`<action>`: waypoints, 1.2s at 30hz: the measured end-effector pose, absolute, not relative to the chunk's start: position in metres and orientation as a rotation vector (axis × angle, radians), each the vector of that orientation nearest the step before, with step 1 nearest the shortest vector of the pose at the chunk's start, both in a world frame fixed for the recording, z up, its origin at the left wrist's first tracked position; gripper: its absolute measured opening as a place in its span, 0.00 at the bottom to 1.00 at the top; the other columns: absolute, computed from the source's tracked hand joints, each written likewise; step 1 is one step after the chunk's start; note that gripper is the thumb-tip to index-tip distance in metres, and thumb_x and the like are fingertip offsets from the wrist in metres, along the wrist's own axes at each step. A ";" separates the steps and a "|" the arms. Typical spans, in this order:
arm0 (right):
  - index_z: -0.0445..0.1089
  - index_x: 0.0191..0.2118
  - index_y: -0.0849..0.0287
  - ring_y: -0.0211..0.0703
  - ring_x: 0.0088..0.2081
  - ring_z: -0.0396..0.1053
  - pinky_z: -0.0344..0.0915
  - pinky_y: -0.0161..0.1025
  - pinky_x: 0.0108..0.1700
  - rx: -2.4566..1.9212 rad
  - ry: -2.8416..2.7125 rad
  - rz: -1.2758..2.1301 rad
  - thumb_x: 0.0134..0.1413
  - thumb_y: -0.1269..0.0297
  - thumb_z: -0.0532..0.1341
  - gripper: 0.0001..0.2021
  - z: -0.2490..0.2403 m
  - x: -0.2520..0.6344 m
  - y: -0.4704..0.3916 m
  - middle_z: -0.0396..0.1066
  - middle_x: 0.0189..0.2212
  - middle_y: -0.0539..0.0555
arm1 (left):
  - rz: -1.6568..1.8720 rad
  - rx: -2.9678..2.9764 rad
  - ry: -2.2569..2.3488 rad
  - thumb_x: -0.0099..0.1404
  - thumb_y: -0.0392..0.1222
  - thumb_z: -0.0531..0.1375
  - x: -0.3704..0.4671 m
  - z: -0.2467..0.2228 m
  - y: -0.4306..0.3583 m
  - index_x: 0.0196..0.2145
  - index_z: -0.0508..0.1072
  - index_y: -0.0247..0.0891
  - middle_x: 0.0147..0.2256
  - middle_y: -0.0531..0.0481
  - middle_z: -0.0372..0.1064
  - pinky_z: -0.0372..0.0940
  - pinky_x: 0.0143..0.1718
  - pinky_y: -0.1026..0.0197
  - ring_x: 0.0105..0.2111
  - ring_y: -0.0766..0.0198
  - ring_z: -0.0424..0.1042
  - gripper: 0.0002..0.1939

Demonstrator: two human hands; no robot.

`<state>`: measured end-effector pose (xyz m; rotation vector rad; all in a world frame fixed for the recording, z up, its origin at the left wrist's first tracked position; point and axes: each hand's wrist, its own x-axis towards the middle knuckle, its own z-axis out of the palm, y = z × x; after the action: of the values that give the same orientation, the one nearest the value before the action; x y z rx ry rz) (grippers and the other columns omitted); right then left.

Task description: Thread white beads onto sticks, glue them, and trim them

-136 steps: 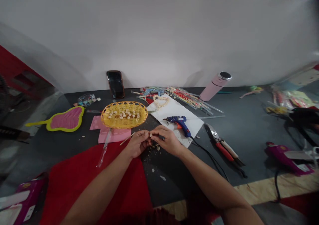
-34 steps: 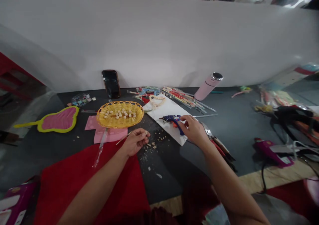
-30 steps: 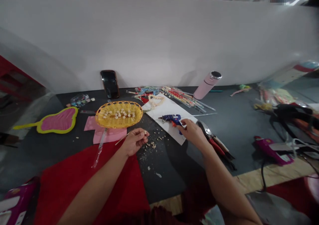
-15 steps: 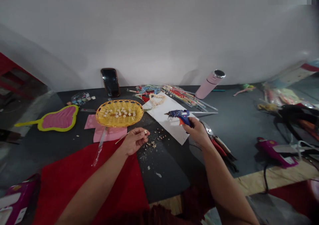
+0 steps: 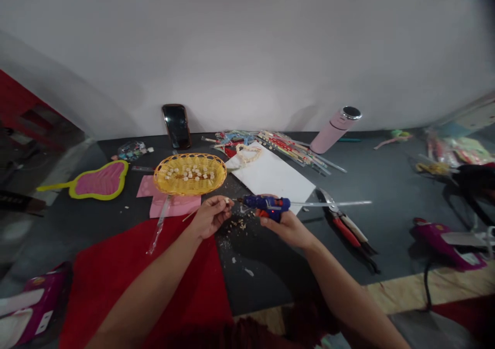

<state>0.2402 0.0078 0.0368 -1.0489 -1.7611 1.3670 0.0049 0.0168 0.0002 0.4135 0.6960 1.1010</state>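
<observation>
Pinched in my left hand [image 5: 212, 216] is a thin stick with a small pale piece at its tip, just below the yellow basket [image 5: 189, 189]. My right hand [image 5: 284, 226] is wrapped round the grip of a blue glue gun [image 5: 266, 203], its nozzle pointing left, close to the pale piece. A clear glue stick [image 5: 332, 203] sticks out of the gun's back. Small white pieces [image 5: 189, 172] lie in the basket. Under the gun and between my hands, pale crumbs [image 5: 236, 226] are scattered on the dark table.
White paper [image 5: 274, 176] lies behind the gun, pliers [image 5: 346, 225] to its right. Farther back are patterned sticks [image 5: 286, 148], a pink bottle [image 5: 334, 131] and a phone [image 5: 177, 126]. Red cloth [image 5: 185, 287] covers the near left; a pink and yellow paddle shape [image 5: 99, 180] lies far left.
My right hand has brought the glue gun left and down, so its nozzle is now close to the pale piece in my left hand. The view has shifted slightly.
</observation>
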 end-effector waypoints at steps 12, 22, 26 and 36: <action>0.68 0.40 0.59 0.48 0.53 0.62 0.64 0.43 0.52 -1.071 -1.962 1.208 0.57 0.60 0.57 0.09 0.028 0.235 0.006 0.54 0.58 0.57 | 1.090 0.393 0.693 0.48 0.37 0.69 0.006 0.005 0.015 0.26 0.72 0.30 0.25 0.50 0.69 0.64 0.25 0.70 0.22 0.74 0.63 0.11; 0.66 0.38 0.59 0.47 0.50 0.63 0.64 0.43 0.50 -1.083 -2.015 1.218 0.57 0.61 0.56 0.08 0.030 0.233 0.007 0.54 0.56 0.59 | 1.079 0.425 0.665 0.49 0.38 0.69 0.007 0.005 0.015 0.25 0.71 0.30 0.24 0.50 0.68 0.62 0.24 0.70 0.22 0.74 0.62 0.11; 0.66 0.37 0.59 0.44 0.47 0.64 0.64 0.42 0.49 -1.096 -2.001 1.228 0.58 0.61 0.55 0.07 0.032 0.232 0.007 0.56 0.54 0.58 | 1.084 0.422 0.678 0.49 0.38 0.69 0.006 0.005 0.015 0.25 0.72 0.30 0.24 0.50 0.68 0.62 0.24 0.70 0.22 0.74 0.62 0.11; 0.66 0.36 0.57 0.43 0.43 0.64 0.64 0.41 0.48 -1.092 -2.050 1.169 0.58 0.60 0.55 0.07 0.028 0.234 0.007 0.60 0.50 0.56 | 1.092 0.421 0.695 0.47 0.38 0.70 0.007 0.007 0.015 0.25 0.72 0.30 0.23 0.50 0.67 0.63 0.24 0.70 0.22 0.74 0.62 0.11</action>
<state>0.2342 0.0071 0.0280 -1.0921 -2.0501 1.1687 0.0073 0.0149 0.0071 0.4206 0.6946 1.0923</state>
